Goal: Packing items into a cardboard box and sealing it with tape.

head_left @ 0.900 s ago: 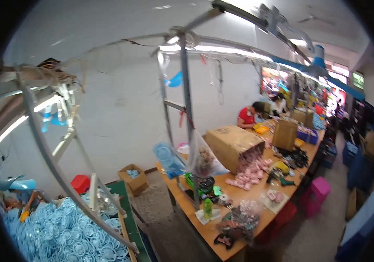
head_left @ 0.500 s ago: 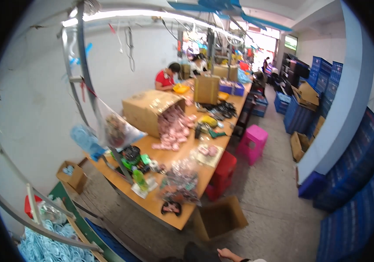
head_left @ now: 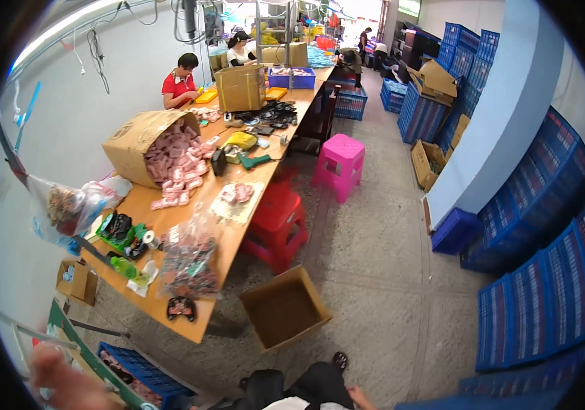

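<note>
My left hand (head_left: pixel 67 379) is a motion-smeared shape at the lower left, over the green-edged board (head_left: pixel 94 355) and beside a blue crate (head_left: pixel 145 372) with pinkish parts in it. Its fingers are too blurred to read. My right hand (head_left: pixel 359 396) shows only in part at the lower edge, beside my dark-trousered leg; its fingers are mostly hidden. In front of me, a black game-controller-shaped piece (head_left: pixel 181 308) lies at the table's near end. A clear plastic bag of small parts (head_left: pixel 190 260) rests just behind it. Neither hand touches these.
An open cardboard box (head_left: pixel 286 307) stands on the floor by the wooden table (head_left: pixel 190 329). A tipped carton (head_left: pixel 128 147) spills pink pieces (head_left: pixel 176 160). Red stools (head_left: pixel 275 222) and a pink stool (head_left: pixel 340 164) line the aisle. Blue crates (head_left: pixel 538 314) are stacked at right. Co-workers sit farther back.
My view has swung right and down, so the table appears farther left and my legs show more. My left hand has entered at the lower left. My right hand stays low near my leg.
</note>
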{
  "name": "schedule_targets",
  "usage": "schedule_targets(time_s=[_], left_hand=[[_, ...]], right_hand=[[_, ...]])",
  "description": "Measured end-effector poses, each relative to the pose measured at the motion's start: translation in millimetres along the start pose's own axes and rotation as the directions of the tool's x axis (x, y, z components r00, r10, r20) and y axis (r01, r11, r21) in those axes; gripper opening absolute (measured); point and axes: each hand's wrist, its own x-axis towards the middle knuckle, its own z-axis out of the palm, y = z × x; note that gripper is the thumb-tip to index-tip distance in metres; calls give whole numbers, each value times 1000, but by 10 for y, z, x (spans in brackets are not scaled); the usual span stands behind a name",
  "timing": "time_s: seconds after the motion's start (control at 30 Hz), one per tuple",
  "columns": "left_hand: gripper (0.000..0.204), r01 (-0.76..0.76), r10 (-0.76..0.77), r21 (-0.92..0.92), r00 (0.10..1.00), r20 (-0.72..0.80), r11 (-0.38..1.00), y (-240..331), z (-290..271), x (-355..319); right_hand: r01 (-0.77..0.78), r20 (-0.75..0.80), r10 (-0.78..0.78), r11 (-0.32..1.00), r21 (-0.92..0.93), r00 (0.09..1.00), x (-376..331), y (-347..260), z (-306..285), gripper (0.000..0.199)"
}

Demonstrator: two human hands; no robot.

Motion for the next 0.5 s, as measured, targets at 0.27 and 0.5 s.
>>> schedule_targets(time_s=[0.27, 0.5], left_hand=[[12, 975, -841, 3, 189, 507, 220, 520, 3445, -2468], [18, 955, -595, 242, -297, 747, -174, 1265, 4878, -4791]], right_hand=[[-109, 16, 108, 994, 32, 994, 1014, 656, -1909, 28], [97, -128, -37, 862, 498, 991, 1708, -813, -2844, 24]])
